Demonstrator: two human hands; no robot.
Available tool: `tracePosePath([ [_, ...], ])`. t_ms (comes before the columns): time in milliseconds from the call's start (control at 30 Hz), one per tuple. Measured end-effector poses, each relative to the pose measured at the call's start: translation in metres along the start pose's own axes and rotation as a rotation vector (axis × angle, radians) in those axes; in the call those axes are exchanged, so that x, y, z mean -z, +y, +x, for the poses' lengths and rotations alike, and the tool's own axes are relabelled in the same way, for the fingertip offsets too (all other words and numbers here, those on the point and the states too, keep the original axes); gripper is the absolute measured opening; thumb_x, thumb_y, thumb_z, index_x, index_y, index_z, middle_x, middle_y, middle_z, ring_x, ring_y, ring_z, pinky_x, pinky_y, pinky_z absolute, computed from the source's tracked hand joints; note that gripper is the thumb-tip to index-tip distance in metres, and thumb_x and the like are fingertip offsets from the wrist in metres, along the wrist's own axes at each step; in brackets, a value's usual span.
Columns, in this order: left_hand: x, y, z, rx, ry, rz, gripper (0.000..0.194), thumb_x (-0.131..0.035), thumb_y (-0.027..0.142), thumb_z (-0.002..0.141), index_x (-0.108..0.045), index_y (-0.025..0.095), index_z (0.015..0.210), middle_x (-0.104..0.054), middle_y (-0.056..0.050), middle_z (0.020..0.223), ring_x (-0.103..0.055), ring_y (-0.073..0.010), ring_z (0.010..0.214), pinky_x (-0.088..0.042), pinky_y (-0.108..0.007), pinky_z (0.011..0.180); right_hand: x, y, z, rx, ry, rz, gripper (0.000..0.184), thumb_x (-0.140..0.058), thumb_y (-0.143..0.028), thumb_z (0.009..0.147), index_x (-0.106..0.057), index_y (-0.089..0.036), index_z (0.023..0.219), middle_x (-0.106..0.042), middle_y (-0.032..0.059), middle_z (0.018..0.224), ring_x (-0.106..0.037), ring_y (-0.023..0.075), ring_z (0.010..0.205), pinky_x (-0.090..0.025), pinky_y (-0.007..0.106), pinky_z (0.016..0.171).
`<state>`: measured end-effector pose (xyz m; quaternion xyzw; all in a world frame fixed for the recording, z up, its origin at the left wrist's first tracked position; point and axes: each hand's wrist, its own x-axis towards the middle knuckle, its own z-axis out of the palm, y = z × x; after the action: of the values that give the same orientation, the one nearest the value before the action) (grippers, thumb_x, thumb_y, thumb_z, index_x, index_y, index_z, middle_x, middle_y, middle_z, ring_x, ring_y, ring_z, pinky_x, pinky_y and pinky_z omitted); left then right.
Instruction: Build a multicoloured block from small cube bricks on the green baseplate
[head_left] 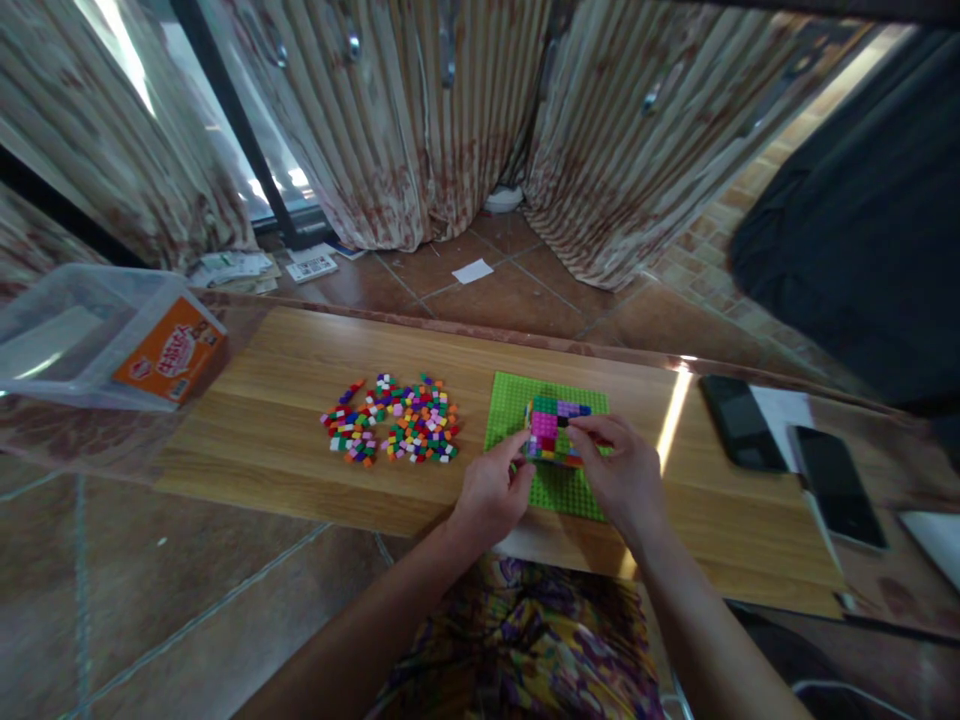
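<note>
A small block structure point(546, 424) of pink, green, purple and other toy building bricks stands on a green studded baseplate point(510, 392). At its left side, my left hand point(493, 492) has curled fingers, with the fingertips against the bricks. My right hand point(621, 476) reaches over the structure's right part, thumb and forefinger pinched together. Something dark shows at those fingertips, too small to tell whether it is a loose brick. Both hands partly cover the baseplate and the structure's lower side. Left of the baseplate lies a spread of loose multicoloured bricks point(420, 420).
On the wooden board point(285, 460), two dark phones point(739, 422) lie at the right near white paper point(781, 412). A clear plastic bin point(82, 330) with an orange label stands at the far left. Curtains point(405, 130) hang beyond the table, above a tiled floor point(517, 245).
</note>
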<state>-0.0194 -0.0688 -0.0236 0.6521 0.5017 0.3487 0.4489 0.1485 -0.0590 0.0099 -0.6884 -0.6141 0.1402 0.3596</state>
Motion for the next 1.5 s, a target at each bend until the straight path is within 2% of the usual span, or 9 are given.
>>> tracePosePath([
  [167,0.000,0.001,0.000,0.022,-0.002,0.009,0.046,-0.054,0.021,0.084,-0.058,0.017,0.130,-0.069,-0.004,0.085,-0.058,-0.0154,0.066,-0.044,-0.027,0.064,-0.007,-0.003,0.000,-0.065,0.024,0.002,0.023,-0.063,-0.041,0.079,-0.074,-0.020,0.082,-0.069,0.0070,0.090,-0.063,0.0222,0.082,-0.049,0.039,0.078],
  [433,0.000,0.000,0.000,0.019,-0.008,0.021,0.047,-0.054,0.021,0.085,-0.057,0.017,0.131,-0.069,-0.004,0.086,-0.059,-0.0163,0.069,-0.045,-0.027,0.066,-0.010,-0.002,0.003,-0.139,-0.014,0.098,0.018,-0.067,-0.037,0.076,-0.074,-0.021,0.078,-0.067,0.0052,0.086,-0.060,0.0188,0.072,-0.049,0.036,0.071],
  [600,0.000,0.000,0.000,0.018,-0.023,0.047,0.047,-0.053,0.021,0.086,-0.056,0.016,0.132,-0.070,-0.004,0.087,-0.059,-0.0163,0.070,-0.045,-0.027,0.066,-0.008,0.004,-0.001,0.042,-0.010,0.023,0.018,-0.063,-0.036,0.082,-0.076,-0.023,0.083,-0.067,0.0066,0.094,-0.062,0.0227,0.088,-0.048,0.040,0.081],
  [733,0.001,0.002,0.001,0.035,-0.037,0.060,0.047,-0.052,0.020,0.086,-0.055,0.016,0.133,-0.070,-0.004,0.088,-0.058,-0.0147,0.068,-0.044,-0.026,0.065,-0.013,0.002,-0.006,0.216,0.023,-0.118,0.018,-0.062,-0.033,0.084,-0.076,-0.021,0.084,-0.067,0.0082,0.095,-0.059,0.0242,0.091,-0.047,0.042,0.084],
  [933,0.001,0.002,-0.001,0.041,-0.034,0.040,0.046,-0.053,0.019,0.086,-0.055,0.016,0.132,-0.069,-0.002,0.084,-0.055,-0.0122,0.061,-0.043,-0.024,0.060,-0.017,-0.008,-0.013,0.249,0.070,-0.202,0.016,-0.059,-0.024,0.086,-0.073,-0.019,0.080,-0.068,0.0084,0.095,-0.058,0.0234,0.091,-0.045,0.042,0.087],
  [1067,0.001,0.005,-0.007,0.018,0.055,-0.052,0.039,-0.053,0.019,0.087,-0.059,0.018,0.126,-0.068,-0.002,0.084,-0.056,-0.0110,0.061,-0.045,-0.023,0.060,-0.008,-0.008,-0.018,0.089,0.094,0.013,0.014,-0.065,-0.033,0.084,-0.074,-0.022,0.082,-0.068,0.0068,0.096,-0.060,0.0234,0.093,-0.046,0.042,0.086],
  [1167,0.000,0.013,-0.009,-0.011,0.142,-0.154,0.030,-0.055,0.023,0.089,-0.064,0.018,0.117,-0.068,-0.003,0.086,-0.058,-0.0110,0.065,-0.048,-0.023,0.063,-0.003,-0.010,-0.024,-0.148,0.095,0.415,0.014,-0.073,-0.038,0.077,-0.074,-0.024,0.081,-0.069,0.0039,0.095,-0.063,0.0211,0.090,-0.049,0.039,0.083],
  [1300,-0.006,0.026,-0.006,-0.125,0.152,-0.331,0.022,-0.058,0.023,0.089,-0.066,0.018,0.110,-0.071,-0.005,0.096,-0.066,-0.0139,0.084,-0.053,-0.024,0.076,-0.004,-0.024,-0.035,-0.369,0.054,0.851,0.014,-0.079,-0.033,0.070,-0.076,-0.026,0.082,-0.073,0.0014,0.086,-0.065,0.0175,0.085,-0.050,0.036,0.083],
  [1500,-0.009,0.040,-0.002,-0.210,0.168,-0.361,0.015,-0.057,0.019,0.090,-0.068,0.019,0.101,-0.072,-0.003,0.091,-0.068,-0.0129,0.079,-0.055,-0.024,0.074,-0.007,-0.039,-0.042,-0.485,0.069,1.008,0.015,-0.079,-0.033,0.070,-0.078,-0.025,0.083,-0.076,0.0028,0.084,-0.067,0.0170,0.080,-0.052,0.036,0.081],
])
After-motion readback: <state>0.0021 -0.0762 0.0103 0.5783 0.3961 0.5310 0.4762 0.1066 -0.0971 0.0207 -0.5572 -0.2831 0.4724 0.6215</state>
